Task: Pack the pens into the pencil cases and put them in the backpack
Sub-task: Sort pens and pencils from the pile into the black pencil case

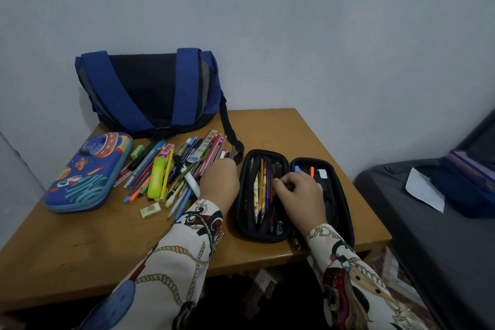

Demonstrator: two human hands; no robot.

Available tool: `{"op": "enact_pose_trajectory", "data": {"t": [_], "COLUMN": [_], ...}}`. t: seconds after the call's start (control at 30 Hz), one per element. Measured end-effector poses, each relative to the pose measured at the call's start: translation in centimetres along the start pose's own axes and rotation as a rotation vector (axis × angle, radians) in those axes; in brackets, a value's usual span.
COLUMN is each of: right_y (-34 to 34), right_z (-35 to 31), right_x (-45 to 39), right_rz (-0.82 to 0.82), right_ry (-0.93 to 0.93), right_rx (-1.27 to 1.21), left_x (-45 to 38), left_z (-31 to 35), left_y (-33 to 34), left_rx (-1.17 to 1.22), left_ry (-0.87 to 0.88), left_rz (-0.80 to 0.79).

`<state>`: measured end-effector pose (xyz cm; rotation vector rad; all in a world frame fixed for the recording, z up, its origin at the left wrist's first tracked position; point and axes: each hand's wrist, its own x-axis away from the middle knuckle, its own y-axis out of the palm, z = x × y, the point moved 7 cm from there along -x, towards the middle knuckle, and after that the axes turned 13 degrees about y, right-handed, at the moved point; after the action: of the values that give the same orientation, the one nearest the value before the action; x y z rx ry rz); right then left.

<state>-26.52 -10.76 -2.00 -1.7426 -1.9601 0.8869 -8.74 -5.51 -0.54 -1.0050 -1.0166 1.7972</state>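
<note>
Loose coloured pens [171, 169] heaped mid-worktop; left hand [219, 182] curled over heap edge, grasp unclear. Black zip-open pencil case [292, 195] right; right hand [297, 190] pinching pens inside. Blue-black fabric backpack [150, 91] far. Risk: crowded case blocking zip closure.

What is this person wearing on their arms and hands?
Both arms are covered by long, loose cream sleeves printed with rope and chain motifs plus dark red, black and blue patches. The left hand and right hand are bare: no gloves, and no rings or watch visible.
</note>
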Motion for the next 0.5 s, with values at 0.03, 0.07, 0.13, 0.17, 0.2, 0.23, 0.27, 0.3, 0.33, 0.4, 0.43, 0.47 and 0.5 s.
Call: {"op": "enact_pose_trajectory", "data": {"t": [0.03, 0.07, 0.13, 0.17, 0.2, 0.23, 0.27, 0.3, 0.33, 0.4, 0.43, 0.47, 0.5], "right_y": [0.0, 0.1, 0.0, 0.0, 0.0, 0.0, 0.0, 0.0, 0.1, 0.1, 0.1, 0.1, 0.1], "right_z": [0.0, 0.0, 0.0, 0.0, 0.0, 0.0, -0.1, -0.1, -0.1, -0.1, -0.2, -0.2, -0.2], "right_x": [0.0, 0.0, 0.0, 0.0, 0.0, 0.0, 0.0, 0.0, 0.0, 0.0, 0.0, 0.0, 0.0], "right_rz": [0.001, 0.002, 0.005, 0.007, 0.010, 0.012, 0.013, 0.013, 0.012, 0.012, 0.015, 0.018, 0.020], "right_ry": [0.000, -0.001, -0.004, -0.006, -0.009, -0.013, -0.016, -0.017, -0.016, -0.019, -0.023, -0.025, -0.025], "right_rx": [0.000, -0.001, -0.003, -0.001, 0.004, 0.009, 0.012, 0.013, 0.015, 0.018, 0.016, 0.012, 0.009], "left_x": [0.2, 0.3, 1.1, 1.6, 2.1, 2.6, 3.1, 3.7, 4.1, 5.1, 5.5, 5.9, 6.2], "left_z": [0.0, 0.1, 0.6, 1.0, 1.3, 1.7, 2.0, 2.2, 2.5, 3.2, 3.5, 3.9, 4.1], "left_y": [-0.2, -0.4, -1.1, -1.4, -1.4, -1.5, -1.6, -1.8, -2.0, -2.4, -2.3, -2.2, -2.0], "left_rx": [0.019, 0.032, 0.080, 0.111, 0.133, 0.143, 0.146, 0.146, 0.149, 0.158, 0.157, 0.153, 0.150], "left_ry": [-0.008, -0.009, -0.001, 0.008, 0.022, 0.032, 0.046, 0.061, 0.076, 0.107, 0.117, 0.124, 0.130], "left_rz": [0.008, 0.031, 0.067, 0.077, 0.081, 0.082, 0.082, 0.085, 0.093, 0.087, 0.074, 0.060, 0.042]}}
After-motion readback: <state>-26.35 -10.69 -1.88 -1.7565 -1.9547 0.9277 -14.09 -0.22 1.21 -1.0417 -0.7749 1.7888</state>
